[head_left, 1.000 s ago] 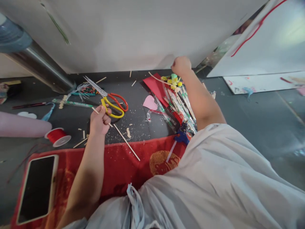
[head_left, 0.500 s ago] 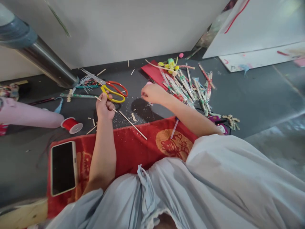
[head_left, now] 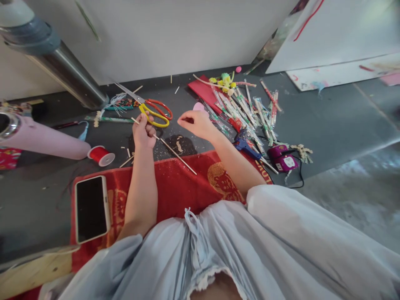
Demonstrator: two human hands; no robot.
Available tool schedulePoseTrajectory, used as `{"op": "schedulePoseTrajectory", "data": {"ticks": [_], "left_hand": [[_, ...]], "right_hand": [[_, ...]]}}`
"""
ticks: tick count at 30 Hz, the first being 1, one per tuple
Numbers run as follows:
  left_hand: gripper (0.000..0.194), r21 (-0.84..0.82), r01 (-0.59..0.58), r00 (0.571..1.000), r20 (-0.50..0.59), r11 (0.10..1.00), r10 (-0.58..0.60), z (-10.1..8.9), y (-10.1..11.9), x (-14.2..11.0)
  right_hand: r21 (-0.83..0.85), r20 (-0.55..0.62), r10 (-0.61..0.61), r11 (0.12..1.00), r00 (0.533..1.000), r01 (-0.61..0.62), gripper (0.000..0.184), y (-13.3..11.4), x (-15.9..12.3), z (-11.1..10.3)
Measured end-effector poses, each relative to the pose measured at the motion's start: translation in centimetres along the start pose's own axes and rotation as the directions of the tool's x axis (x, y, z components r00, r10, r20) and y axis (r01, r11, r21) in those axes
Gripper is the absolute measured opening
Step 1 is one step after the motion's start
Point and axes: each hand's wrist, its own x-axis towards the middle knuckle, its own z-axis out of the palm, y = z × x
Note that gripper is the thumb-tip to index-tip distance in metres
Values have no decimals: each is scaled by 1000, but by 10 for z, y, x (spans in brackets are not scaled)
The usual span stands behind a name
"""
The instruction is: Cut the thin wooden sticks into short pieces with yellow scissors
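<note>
My left hand (head_left: 144, 132) is closed around a thin pale stick (head_left: 135, 121), whose ends poke out on both sides of the fist. Just beyond its fingers lie scissors (head_left: 142, 101) with one yellow and one red handle. A second thin stick (head_left: 178, 155) slants from near that hand onto the red towel (head_left: 175, 187). To the right, my right hand (head_left: 196, 124) hovers over the dark table with thumb and fingertips pinched together; whatever may be between them is too small to make out. Pale crumbs (head_left: 179, 145) are scattered below the hands. Behind the right hand sits a pink round piece (head_left: 200, 107).
Wrapped sticks (head_left: 240, 110) are heaped at the right, beside a blue glue gun (head_left: 246, 148) and a purple device (head_left: 283, 158) with a cord. On the left are a pink bottle (head_left: 53, 137), a red thread spool (head_left: 101, 156), a phone (head_left: 91, 209) and a metal post (head_left: 78, 77).
The view has shifted slightly. My right forearm has swung left, so the glue gun and purple device show more fully. My left hand keeps its hold on the stick.
</note>
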Motion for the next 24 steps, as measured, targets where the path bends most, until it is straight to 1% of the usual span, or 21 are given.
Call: {"op": "schedulePoseTrajectory", "data": {"ticks": [1,2,3,5,7,9,11,12,14,16,18,21,24], "left_hand": [[19,0,4,1000,-2,1000,-4,1,0,0],[19,-4,8,1000,-4,1000,-8,1,0,0],[20,-13,12,1000,-5,1000,-12,1,0,0],[22,-35,15,1000,-8,999,-16,1,-1,1],[22,-46,16,1000,-8,999,-16,1,-2,2],[23,-47,16,1000,-2,999,-16,0,-3,3],[27,-50,16,1000,8,999,-15,-1,-4,4],[29,-53,16,1000,11,998,-16,-1,-3,4],[30,-52,18,1000,11,998,-18,-1,-3,4],[31,-47,22,1000,4,999,-22,-1,-3,4],[31,-43,29,1000,-4,999,-29,0,-3,4],[31,-28,45,999,-12,999,-45,1,-4,4],[26,5,47,999,-2,999,-46,2,-5,3]], "right_hand": [[159,-58,40,987,998,-31,13,-1,2,2],[320,-87,103,945,991,-70,12,-2,3,6],[476,-83,166,873,983,-107,12,-3,5,10],[719,-40,232,682,972,-134,17,-2,7,19],[882,20,251,451,968,-135,23,-1,9,27],[968,98,265,197,959,-153,24,2,11,31],[982,186,276,-22,943,-188,23,4,11,32],[973,227,276,-107,934,-205,23,5,12,31],[946,283,261,-234,923,-224,27,6,12,29],[919,312,231,-319,922,-231,32,5,12,26],[902,324,215,-365,921,-232,34,4,12,24],[898,331,224,-373,917,-233,33,2,11,23],[913,324,246,-334,913,-234,30,3,11,23]]}}
